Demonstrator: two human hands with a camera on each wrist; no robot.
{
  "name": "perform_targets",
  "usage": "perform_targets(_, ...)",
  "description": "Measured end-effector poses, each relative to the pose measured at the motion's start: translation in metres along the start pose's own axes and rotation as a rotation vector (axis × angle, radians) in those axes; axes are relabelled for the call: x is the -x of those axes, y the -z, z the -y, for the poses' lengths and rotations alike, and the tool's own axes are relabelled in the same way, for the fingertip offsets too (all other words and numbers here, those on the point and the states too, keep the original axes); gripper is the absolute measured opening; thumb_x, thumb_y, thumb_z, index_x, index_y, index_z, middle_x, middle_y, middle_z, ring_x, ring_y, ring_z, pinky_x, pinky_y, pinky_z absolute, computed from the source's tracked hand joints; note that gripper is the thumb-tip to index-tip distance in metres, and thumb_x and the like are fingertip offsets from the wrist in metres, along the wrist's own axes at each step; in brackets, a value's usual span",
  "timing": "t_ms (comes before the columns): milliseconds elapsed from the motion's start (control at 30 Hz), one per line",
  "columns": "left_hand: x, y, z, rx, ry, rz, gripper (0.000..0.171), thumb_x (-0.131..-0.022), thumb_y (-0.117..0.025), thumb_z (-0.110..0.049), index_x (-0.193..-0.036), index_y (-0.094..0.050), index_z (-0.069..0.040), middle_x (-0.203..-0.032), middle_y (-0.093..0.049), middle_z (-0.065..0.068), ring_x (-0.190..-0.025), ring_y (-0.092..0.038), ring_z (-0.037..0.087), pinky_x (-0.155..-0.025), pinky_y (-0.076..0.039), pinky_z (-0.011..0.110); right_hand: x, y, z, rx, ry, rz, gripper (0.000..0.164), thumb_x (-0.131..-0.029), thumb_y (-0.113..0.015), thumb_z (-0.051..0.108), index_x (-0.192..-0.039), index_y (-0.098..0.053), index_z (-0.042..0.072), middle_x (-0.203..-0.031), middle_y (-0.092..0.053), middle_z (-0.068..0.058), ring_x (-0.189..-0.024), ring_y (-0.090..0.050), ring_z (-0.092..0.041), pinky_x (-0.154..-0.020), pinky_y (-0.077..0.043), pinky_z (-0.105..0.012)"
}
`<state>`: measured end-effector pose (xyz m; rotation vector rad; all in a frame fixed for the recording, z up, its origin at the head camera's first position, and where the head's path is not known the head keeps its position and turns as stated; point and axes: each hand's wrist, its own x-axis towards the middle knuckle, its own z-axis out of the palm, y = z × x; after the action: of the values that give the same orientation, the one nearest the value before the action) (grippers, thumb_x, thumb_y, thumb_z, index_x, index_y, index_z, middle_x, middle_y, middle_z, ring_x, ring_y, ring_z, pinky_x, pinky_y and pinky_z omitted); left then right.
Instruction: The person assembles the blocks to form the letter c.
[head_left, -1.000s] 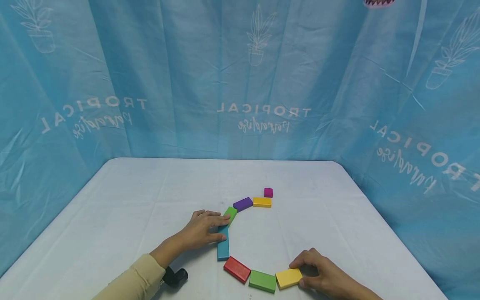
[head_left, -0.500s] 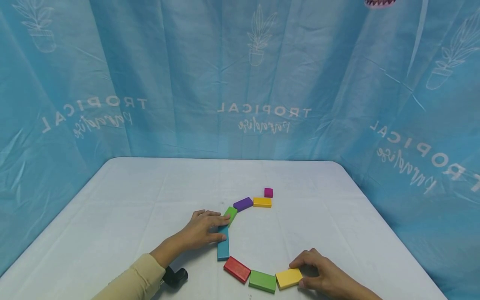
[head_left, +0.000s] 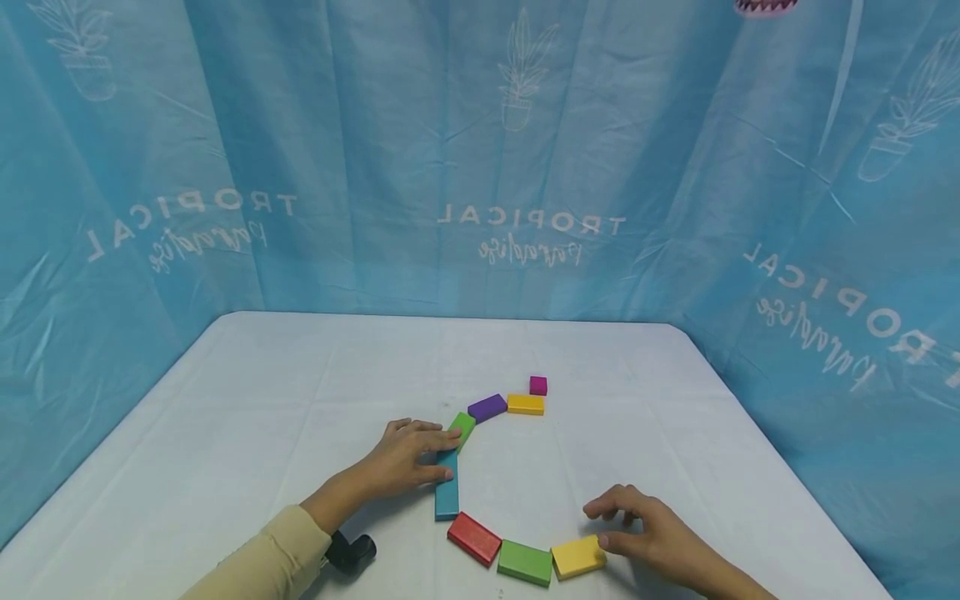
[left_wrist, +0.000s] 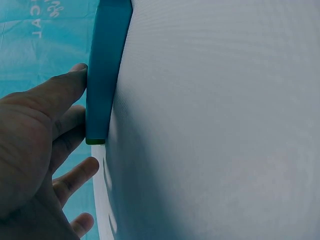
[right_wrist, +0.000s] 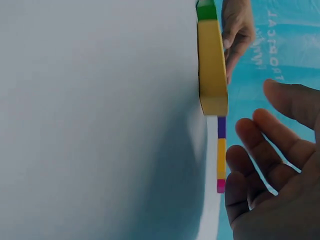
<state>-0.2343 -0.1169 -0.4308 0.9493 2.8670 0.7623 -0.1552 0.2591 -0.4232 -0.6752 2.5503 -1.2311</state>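
Note:
My left hand (head_left: 408, 458) rests with extended fingers on the blue block (head_left: 447, 500) and the light green block (head_left: 464, 425) beyond it. In the left wrist view the thumb and fingers touch the top face of the blue block (left_wrist: 109, 75). My right hand (head_left: 648, 533) hovers just right of the yellow block (head_left: 577, 557), fingers relaxed and holding nothing. The right wrist view shows a gap between those fingers and the yellow block (right_wrist: 212, 70). A red block (head_left: 474, 539) and a green block (head_left: 525, 562) continue the curved row between blue and yellow.
At the far end of the curve lie a purple block (head_left: 487, 407) and an orange-yellow block (head_left: 526, 405), with a small magenta cube (head_left: 537, 386) behind. All sit on a white-covered table (head_left: 300, 383). A blue printed curtain (head_left: 390, 167) hangs around the back and sides.
My right hand has let go of the yellow block and lifted slightly up and away to the right. The left hand and the blocks have stayed in place.

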Motion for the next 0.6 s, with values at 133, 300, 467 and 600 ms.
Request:
perform_targets(133, 0.000, -0.001, 0.002, -0.001, -0.002, 0.001, 0.052, -0.086, -0.072, -0.035, -0.131, -0.060, -0.012, -0.137, -0.055, -0.001, -0.128, -0.044, 0.031, -0.103, -0.020, 0.064, -0.009, 0.005, 0.002, 0.026, 0.014, -0.039, 0.026, -0.088, -0.070, 0.018, -0.113, -0.066, 0.015, -0.108, -0.064, 0.001, -0.097, -0.055, -0.025, -0.079, -0.047, -0.029)
perform_targets(300, 0.000, -0.002, 0.004, 0.005, -0.001, 0.003, 0.053, -0.086, -0.072, -0.037, -0.131, -0.061, -0.012, -0.137, -0.055, -0.002, -0.128, -0.044, 0.030, -0.103, -0.020, 0.064, -0.029, 0.010, 0.004, 0.052, 0.021, -0.098, 0.026, -0.087, -0.071, 0.014, -0.113, -0.066, 0.011, -0.107, -0.065, -0.003, -0.098, -0.056, -0.029, -0.080, -0.048, -0.031)
perform_targets(467, -0.001, -0.002, 0.005, 0.003, -0.008, 0.010, 0.053, -0.086, -0.071, -0.038, -0.132, -0.060, -0.013, -0.137, -0.054, -0.002, -0.128, -0.044, 0.030, -0.103, -0.020, 0.063, -0.052, 0.013, 0.002, 0.064, 0.039, -0.157, 0.027, -0.086, -0.072, 0.012, -0.113, -0.066, 0.008, -0.105, -0.066, -0.005, -0.097, -0.057, -0.028, -0.079, -0.049, -0.034)
perform_targets(600, -0.001, -0.002, 0.005, 0.002, -0.012, 0.007, 0.053, -0.086, -0.071, -0.037, -0.132, -0.060, -0.013, -0.137, -0.054, -0.002, -0.128, -0.044, 0.030, -0.103, -0.019, 0.064, -0.073, 0.016, 0.000, 0.065, 0.044, -0.205, 0.028, -0.086, -0.071, 0.009, -0.114, -0.066, 0.006, -0.107, -0.066, -0.008, -0.098, -0.057, -0.026, -0.081, -0.048, -0.035)
